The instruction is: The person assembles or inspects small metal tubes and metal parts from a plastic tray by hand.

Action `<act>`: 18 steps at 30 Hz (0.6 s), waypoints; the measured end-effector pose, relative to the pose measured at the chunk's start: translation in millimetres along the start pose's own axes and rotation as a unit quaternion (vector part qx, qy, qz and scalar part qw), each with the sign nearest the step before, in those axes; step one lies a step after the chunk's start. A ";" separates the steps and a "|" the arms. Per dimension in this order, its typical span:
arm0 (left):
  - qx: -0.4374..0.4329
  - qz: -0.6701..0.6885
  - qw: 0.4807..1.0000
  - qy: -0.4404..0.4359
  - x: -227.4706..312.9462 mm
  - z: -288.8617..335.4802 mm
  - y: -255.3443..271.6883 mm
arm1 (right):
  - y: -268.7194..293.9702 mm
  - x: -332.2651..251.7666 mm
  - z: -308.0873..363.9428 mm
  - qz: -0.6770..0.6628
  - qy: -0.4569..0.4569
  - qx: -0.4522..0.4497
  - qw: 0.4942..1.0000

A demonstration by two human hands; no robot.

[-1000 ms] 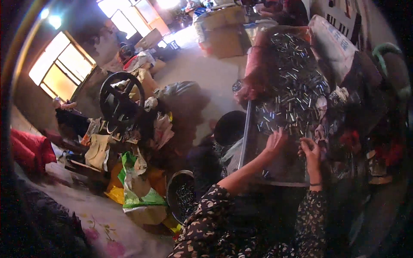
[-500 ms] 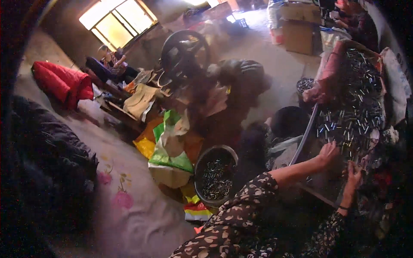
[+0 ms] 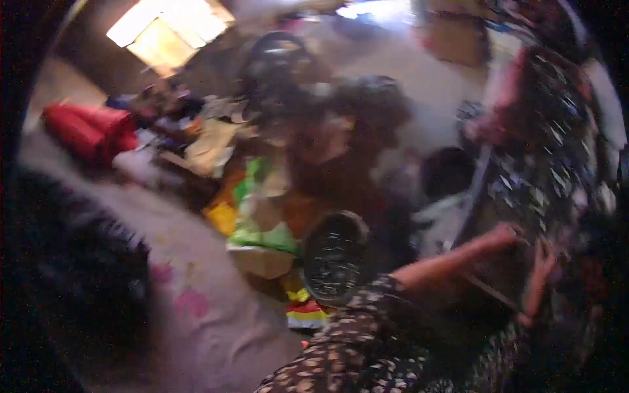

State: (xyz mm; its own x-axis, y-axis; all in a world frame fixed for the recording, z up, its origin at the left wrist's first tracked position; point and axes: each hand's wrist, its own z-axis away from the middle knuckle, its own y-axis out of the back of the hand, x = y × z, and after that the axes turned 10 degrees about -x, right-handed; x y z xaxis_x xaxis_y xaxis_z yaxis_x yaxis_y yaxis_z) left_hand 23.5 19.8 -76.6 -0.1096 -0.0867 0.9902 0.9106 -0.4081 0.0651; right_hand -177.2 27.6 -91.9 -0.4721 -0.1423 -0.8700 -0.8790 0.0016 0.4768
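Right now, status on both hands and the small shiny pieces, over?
Left hand and right hand close together, grips too blurred to tell. Pieces spread loosely beyond them. Nothing seen blocking either hand.

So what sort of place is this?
Probably a small home workshop, though the view is blurred: many shiny pieces lie spread out, a bucket holds similar-looking bits, and a flowered cloth suggests living space.

Small shiny rod-like pieces (image 3: 538, 195), loose across a dark tray (image 3: 486, 213)

L hand (image 3: 506, 235) nr R hand (image 3: 544, 255), forearms (image 3: 452, 262) out fwd-rt, blurry.
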 end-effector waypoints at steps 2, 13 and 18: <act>-0.013 0.083 0.996 -0.004 8.4 34.6 35.2 | -30.2 -128.3 18.4 -0.035 -0.112 0.016 0.993; -0.052 0.176 0.979 0.084 35.3 32.2 20.6 | -24.5 -93.4 14.9 -0.243 -0.114 -0.040 0.962; -0.050 0.135 0.987 0.068 40.9 36.7 18.3 | -25.8 -94.1 17.5 -0.125 -0.067 -0.052 0.989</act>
State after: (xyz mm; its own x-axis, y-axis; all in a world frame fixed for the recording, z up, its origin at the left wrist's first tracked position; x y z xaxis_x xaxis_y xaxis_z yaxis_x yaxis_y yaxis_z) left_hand 50.3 42.1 -30.4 0.0739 -0.3232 0.9434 0.8707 -0.4404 -0.2190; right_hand -111.2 58.2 -24.6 -0.2519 0.0078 -0.9677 -0.9611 -0.1187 0.2493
